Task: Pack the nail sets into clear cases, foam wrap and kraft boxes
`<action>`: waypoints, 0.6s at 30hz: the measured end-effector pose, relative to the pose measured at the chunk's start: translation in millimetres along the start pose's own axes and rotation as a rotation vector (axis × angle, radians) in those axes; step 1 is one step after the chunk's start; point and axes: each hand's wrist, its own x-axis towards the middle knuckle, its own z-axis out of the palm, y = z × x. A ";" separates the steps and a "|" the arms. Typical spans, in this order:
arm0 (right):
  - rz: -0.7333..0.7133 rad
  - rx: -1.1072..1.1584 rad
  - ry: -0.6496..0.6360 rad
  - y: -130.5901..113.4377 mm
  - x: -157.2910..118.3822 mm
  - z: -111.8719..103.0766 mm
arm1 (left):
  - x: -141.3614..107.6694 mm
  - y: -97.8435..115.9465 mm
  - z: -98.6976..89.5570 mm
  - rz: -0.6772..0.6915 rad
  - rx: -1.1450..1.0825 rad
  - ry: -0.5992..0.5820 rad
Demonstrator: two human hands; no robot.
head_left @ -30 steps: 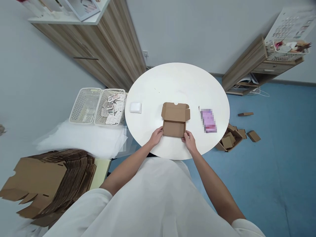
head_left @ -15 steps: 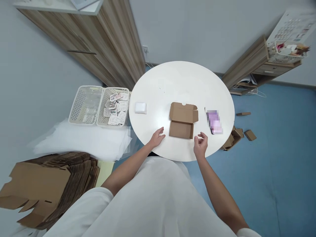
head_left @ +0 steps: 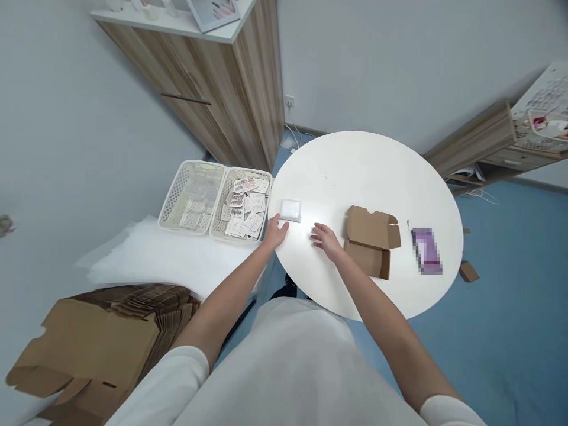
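My left hand point(head_left: 276, 232) is at the left edge of the round white table point(head_left: 346, 171), its fingers apart, at the lower left corner of a small white wrapped packet point(head_left: 290, 210). Whether it touches the packet I cannot tell. My right hand point(head_left: 326, 239) hovers over the table between the packet and the box, fingers spread and holding nothing. An open brown cardboard box point(head_left: 368, 259) with its lid folded back lies to the right of that hand. Farther right on the table is a purple, pixelated object point(head_left: 426, 251).
Left of the table are a basket of printed cards point(head_left: 246, 207), a basket with clear plastic items point(head_left: 193, 195), white sheets point(head_left: 155, 260) and stacked flat cardboard point(head_left: 93, 337). A wooden cabinet point(head_left: 213, 94) stands behind. A small brown box point(head_left: 469, 271) lies on the floor at right.
The view has turned left. Both hands have moved left: my left hand to the packet, my right hand from the box's right side to its left.
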 end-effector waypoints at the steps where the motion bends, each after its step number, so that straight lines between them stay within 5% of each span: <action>1: 0.049 0.068 -0.001 -2.5 9.4 6.9 | 6.8 1.0 -0.4 -0.022 -0.031 -0.015; 10: 0.085 0.253 -0.018 -14.4 50.6 45.2 | 39.1 -5.6 -0.7 0.009 -0.121 -0.026; 18: -0.028 0.212 0.086 4.3 39.8 38.7 | 22.7 -11.7 11.6 0.011 -0.387 -0.079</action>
